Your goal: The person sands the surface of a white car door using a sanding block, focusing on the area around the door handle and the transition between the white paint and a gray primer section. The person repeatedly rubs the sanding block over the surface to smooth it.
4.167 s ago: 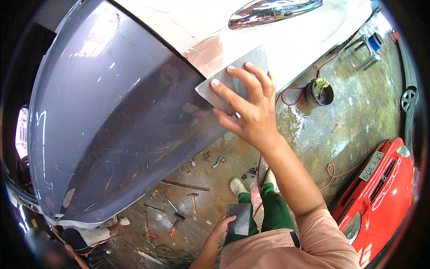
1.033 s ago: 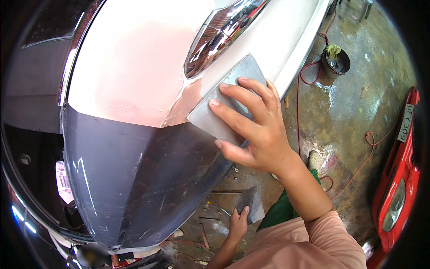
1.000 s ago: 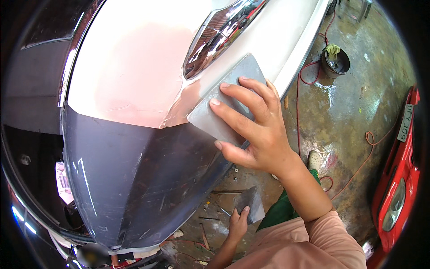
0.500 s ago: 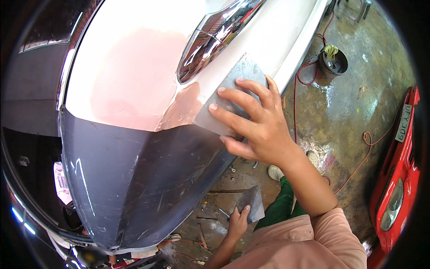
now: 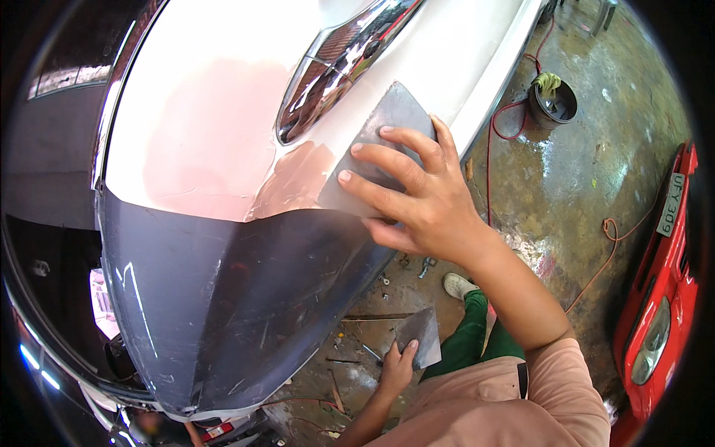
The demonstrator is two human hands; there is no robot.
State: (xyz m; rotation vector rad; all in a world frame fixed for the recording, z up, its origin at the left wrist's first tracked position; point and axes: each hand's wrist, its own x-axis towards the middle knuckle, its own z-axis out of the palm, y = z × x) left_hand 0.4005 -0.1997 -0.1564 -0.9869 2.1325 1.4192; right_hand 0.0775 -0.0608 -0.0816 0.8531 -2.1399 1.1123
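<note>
With its fingers spread, my right hand (image 5: 424, 197) presses a thin grey metal putty spreader (image 5: 392, 104) flat against the white car body panel (image 5: 454, 59). Beside the spreader's left edge lies a thin patch of brownish-pink putty (image 5: 294, 179), under the tip of a shiny lamp (image 5: 316, 78). A larger pale pink patch (image 5: 212, 134) covers the panel further left. Down by my leg, my left hand (image 5: 397, 365) grips a second grey metal plate (image 5: 423, 339) by its edge. Part of the right-hand spreader is hidden by my fingers.
A dark grey bumper (image 5: 171, 261) curves below the white panel. On the wet floor stand a black bucket (image 5: 553, 112) with a yellowish cloth and a red hose (image 5: 489, 171) beside it. A red car part (image 5: 648, 298) with a lamp lies at right. Small tools and scraps litter the floor.
The spreader under my right hand has slid slightly up and right along the panel, baring more of the brownish-pink putty. The car has shifted left in view. My left hand keeps its hold.
</note>
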